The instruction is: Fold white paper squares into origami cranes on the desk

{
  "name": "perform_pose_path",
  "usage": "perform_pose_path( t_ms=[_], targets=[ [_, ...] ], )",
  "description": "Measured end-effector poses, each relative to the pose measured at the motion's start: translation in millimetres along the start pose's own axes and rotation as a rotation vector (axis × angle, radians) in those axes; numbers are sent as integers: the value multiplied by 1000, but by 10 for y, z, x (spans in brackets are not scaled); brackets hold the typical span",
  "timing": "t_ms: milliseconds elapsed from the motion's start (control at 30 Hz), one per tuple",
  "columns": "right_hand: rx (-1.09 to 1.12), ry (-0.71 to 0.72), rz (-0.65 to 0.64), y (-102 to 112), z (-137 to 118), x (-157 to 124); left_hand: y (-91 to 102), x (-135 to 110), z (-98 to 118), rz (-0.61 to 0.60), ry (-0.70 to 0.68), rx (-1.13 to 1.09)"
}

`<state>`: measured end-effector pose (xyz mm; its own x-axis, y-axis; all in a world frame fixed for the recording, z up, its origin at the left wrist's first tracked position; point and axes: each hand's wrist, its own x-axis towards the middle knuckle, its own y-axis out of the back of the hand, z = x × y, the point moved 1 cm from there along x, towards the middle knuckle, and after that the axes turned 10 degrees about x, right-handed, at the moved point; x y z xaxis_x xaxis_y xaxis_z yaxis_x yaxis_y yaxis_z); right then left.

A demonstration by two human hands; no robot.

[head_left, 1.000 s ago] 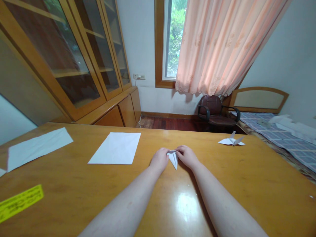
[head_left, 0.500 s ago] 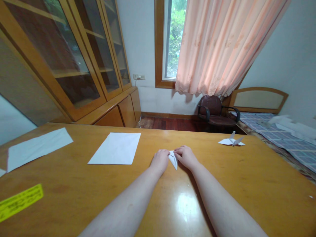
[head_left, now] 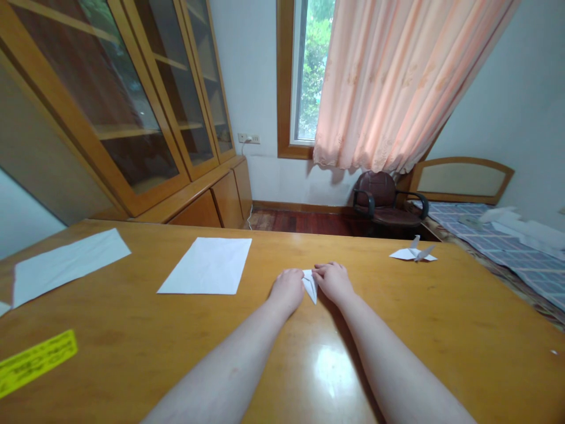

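A small piece of folded white paper [head_left: 311, 286] lies on the wooden table between my hands, its narrow point toward me. My left hand [head_left: 288, 288] has its fingers curled on the paper's left side. On the opposite side, my right hand [head_left: 332, 280] grips the upper right edge with bent fingers. Part of the paper is hidden beneath the fingertips. A folded paper crane [head_left: 413, 253] with raised wings stands farther off to the right. To the left lies a flat white sheet of paper [head_left: 207, 266].
Another white sheet [head_left: 73, 266] lies at the table's far left, with a yellow label [head_left: 37, 362] nearer me. Beyond the wooden table [head_left: 176, 347] are a glass-door cabinet [head_left: 132, 100], a brown armchair [head_left: 383, 200] and a bed [head_left: 494, 235].
Both hands stay at the folded paper. My right hand's fingers have shifted slightly along its right edge; the paper keeps nearly the same place.
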<state>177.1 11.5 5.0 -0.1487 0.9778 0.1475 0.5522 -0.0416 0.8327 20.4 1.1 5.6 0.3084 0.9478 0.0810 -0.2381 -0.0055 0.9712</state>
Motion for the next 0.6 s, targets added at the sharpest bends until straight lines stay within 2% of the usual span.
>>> perform_pose_path(
  t_ms=[167,367,600],
  targets=[
    [-69,-48,37,22,10,-1,31,-3,15,9,-18,36],
    [-36,-126,45,84,40,4,38,-4,14,17,-36,72],
    [-126,-60,46,80,33,2,-66,-8,-19,13,-76,130]
  ],
)
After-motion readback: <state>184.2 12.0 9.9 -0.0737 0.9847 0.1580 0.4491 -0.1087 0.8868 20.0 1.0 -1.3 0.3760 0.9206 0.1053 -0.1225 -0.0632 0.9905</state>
